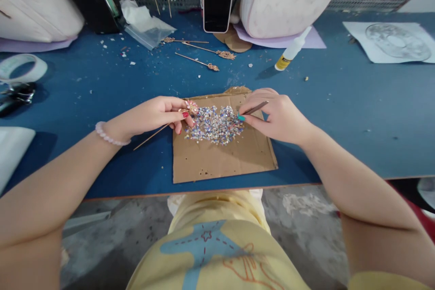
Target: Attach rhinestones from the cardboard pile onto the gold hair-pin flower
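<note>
Over cardboard (224, 163), left hand (166, 115) holds pin (192, 107) (pink-topped); right hand (275, 115), brown tool (257, 108).

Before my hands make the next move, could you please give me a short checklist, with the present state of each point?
1. Left hand holds the pink-headed pin: ok.
2. Right hand holds the slim tool: ok.
3. Gem pile lies within the edges of the cardboard: ok.
4. A gem is at the tool's tip: cannot tell, too small.
5. Bottle is apart from both hands: ok.
6. Blue table is free of scraps: not ok.
</note>
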Motion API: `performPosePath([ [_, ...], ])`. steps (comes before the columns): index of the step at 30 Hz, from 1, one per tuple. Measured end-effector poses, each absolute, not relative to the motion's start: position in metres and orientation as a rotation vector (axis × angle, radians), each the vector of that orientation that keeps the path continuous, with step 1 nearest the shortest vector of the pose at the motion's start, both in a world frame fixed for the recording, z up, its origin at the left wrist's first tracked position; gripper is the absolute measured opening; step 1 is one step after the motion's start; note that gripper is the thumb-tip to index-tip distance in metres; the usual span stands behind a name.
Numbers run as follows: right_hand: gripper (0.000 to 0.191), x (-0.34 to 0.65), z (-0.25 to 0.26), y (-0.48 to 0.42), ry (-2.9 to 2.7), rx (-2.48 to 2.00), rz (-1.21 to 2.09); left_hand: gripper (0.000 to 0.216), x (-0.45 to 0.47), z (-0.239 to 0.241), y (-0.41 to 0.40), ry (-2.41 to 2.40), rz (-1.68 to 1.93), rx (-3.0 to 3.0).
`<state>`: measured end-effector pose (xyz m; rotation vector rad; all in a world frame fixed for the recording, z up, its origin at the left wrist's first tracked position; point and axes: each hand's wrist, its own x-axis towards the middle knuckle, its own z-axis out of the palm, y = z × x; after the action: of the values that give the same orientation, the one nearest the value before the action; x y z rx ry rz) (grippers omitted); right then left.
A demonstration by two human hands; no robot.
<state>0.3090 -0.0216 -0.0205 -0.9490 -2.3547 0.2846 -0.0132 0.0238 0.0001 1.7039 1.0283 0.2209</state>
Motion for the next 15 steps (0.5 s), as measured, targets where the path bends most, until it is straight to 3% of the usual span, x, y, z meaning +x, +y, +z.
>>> performPosePath([
  [15, 0.017, 0.3080, -0.0177, -0.0221, -2.352, -0.996, 0.302, 0.027, -0.0128, -0.0012, 0.0235, 1.032, 0.237, 1.685],
])
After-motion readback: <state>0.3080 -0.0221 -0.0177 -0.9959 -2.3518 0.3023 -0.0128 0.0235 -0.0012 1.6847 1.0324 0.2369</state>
